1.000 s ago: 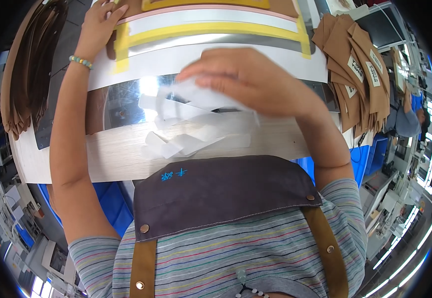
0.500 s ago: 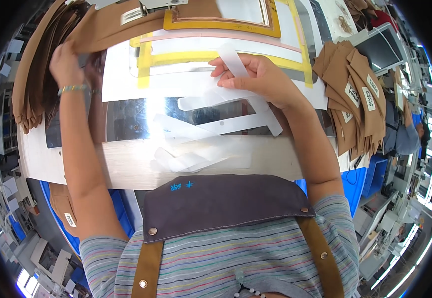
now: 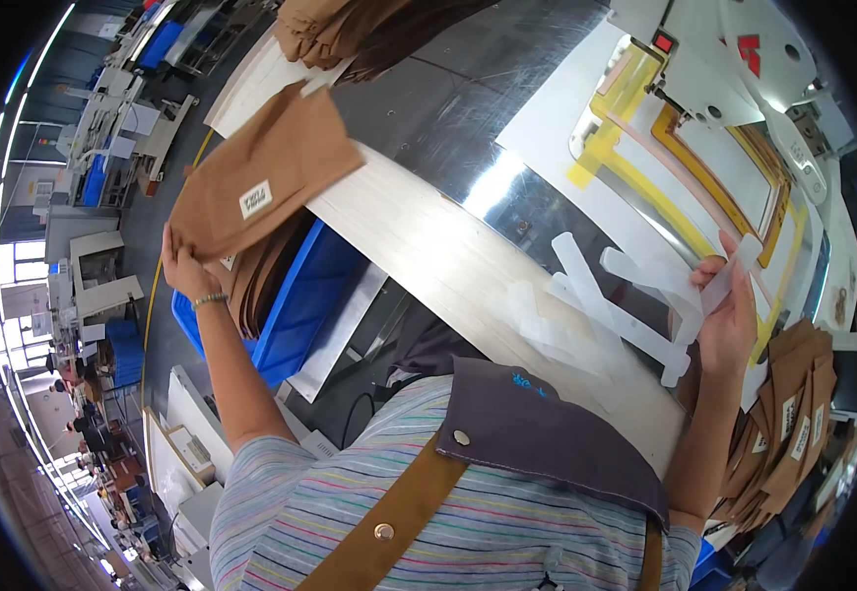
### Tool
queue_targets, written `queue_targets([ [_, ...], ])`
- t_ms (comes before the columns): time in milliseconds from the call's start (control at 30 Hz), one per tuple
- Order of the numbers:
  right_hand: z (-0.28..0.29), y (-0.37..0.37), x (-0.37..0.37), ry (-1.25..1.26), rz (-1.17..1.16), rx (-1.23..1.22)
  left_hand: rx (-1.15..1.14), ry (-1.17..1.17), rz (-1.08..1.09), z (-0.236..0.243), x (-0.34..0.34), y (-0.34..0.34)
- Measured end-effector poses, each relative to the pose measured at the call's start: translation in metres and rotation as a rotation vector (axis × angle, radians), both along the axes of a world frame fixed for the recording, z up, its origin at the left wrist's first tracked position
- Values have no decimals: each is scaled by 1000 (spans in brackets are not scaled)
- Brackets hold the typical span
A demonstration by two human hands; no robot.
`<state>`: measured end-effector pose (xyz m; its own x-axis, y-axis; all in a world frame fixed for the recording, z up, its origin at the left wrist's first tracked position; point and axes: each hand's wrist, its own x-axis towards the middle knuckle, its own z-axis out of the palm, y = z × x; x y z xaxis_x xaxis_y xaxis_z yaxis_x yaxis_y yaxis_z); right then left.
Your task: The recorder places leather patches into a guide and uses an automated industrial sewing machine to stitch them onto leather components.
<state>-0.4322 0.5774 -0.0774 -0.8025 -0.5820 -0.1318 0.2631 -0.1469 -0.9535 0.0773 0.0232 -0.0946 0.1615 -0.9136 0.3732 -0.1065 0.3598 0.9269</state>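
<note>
My left hand [image 3: 186, 274] is closed on the corner of a brown fabric piece [image 3: 286, 167] with a small white label sewn on. The piece stretches up and right from my fingers, above a blue bin [image 3: 296, 310] holding more brown pieces [image 3: 258, 276]. At the right, my right hand [image 3: 727, 320] pinches a translucent white strip [image 3: 739, 266] between thumb and fingers. More such strips [image 3: 586, 281] lie crossed and loose beside it, over the table edge and metal plate [image 3: 448, 128].
A white sewing machine head [image 3: 724, 59] stands at the upper right, by a yellow-edged frame [image 3: 680, 128] on a white sheet. Fanned labelled brown pieces [image 3: 778, 433] sit at the right. Another brown fabric stack [image 3: 315, 34] is at the top.
The view has turned left. My left hand has carried the brown piece away from beside the frame to above the blue bin. My right hand still grips a strip.
</note>
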Motion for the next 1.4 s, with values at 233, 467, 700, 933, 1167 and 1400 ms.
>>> queue_targets([
  [233, 0, 1, -9, -27, -29, -171, 22, -260, 429, -70, 128, 44],
  [467, 23, 14, -7, 97, -59, -105, -256, -1179, 855, -65, 63, 55],
  [700, 79, 58, -31, 442, -225, 25, -461, -1464, -115, -51, -52, 27],
  [933, 90, 83, -25, 839, -54, 536, -26, -1528, 156, -70, -106, -34],
  [1167, 93, 11, -34, 622, 77, 482, -679, -483, -173, 58, -226, 22],
  [1400, 74, -56, -24, 314, 98, 344, 364, -141, -1607, 63, -391, 247],
])
